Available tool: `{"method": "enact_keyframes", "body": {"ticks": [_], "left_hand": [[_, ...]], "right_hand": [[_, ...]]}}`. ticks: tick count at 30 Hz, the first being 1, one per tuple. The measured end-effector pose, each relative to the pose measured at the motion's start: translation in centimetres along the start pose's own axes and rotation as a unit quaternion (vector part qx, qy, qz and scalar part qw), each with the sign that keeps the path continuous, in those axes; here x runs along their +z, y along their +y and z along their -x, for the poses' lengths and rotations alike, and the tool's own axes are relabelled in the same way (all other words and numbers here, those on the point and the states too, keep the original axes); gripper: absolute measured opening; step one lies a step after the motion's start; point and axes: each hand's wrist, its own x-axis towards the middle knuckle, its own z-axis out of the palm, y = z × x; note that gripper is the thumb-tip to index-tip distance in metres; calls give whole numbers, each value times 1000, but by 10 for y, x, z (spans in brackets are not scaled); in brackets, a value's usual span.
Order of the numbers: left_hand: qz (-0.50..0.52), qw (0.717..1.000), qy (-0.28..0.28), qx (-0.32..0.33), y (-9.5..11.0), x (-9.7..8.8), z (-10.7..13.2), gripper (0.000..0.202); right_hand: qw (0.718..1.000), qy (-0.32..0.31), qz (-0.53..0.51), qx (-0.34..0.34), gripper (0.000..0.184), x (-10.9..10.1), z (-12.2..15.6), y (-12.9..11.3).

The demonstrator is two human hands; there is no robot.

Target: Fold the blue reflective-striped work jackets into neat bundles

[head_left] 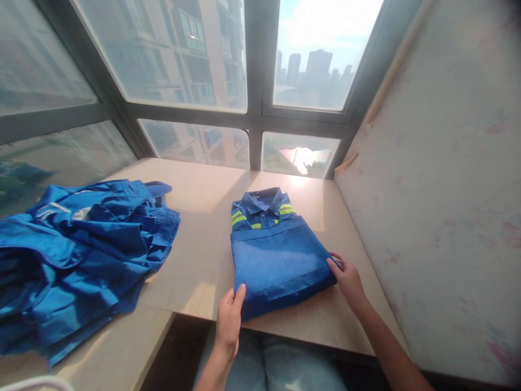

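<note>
Shirt [277,266]: as it lies folded near the front edge of the table [199,217], I judge it light and soft, its layers apt to slip.
Left hand [228,320]: my thumb against one side; fingers mostly hidden, grip I cannot tell.
Right hand [349,277]: pinching the opposite corner.
Hold: thick front fold, both ends.

blue collared shirt [280,260] | folded | yellow-green shoulder stripes | collar away | on table [199,217]

Head camera: table [199,217] viewed from above its near edge, at close range; lens aimed forward and down, window [183,54] taken in beyond.
</note>
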Motion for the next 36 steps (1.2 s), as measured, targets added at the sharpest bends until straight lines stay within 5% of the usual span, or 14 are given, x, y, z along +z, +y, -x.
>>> {"method": "enact_keyframes", "body": {"ticks": [8,13,21,30,33,36], "left_hand": [[-261,964,42,10,-8,-22,10,49],[-266,960,87,-13,-15,-25,-4,53],[-201,978,46,-13,8,-24,-23,63],[-142,989,33,26,18,-13,-47,52],[-250,964,84,15,18,-15,-45,51],[-415,896,144,73,24,-10,-40,52]], "right_hand": [[970,29,241,-19,56,3,58,25],[948,-5,319,-17,50,0,58,23],[941,-51,333,-6,50,-3,11,-7],[960,-31,273,-57,44,39,-71,-34],[961,-32,271,-43,42,47,-71,-24],[951,5,307,-39,45,49,-64,-18]]}}
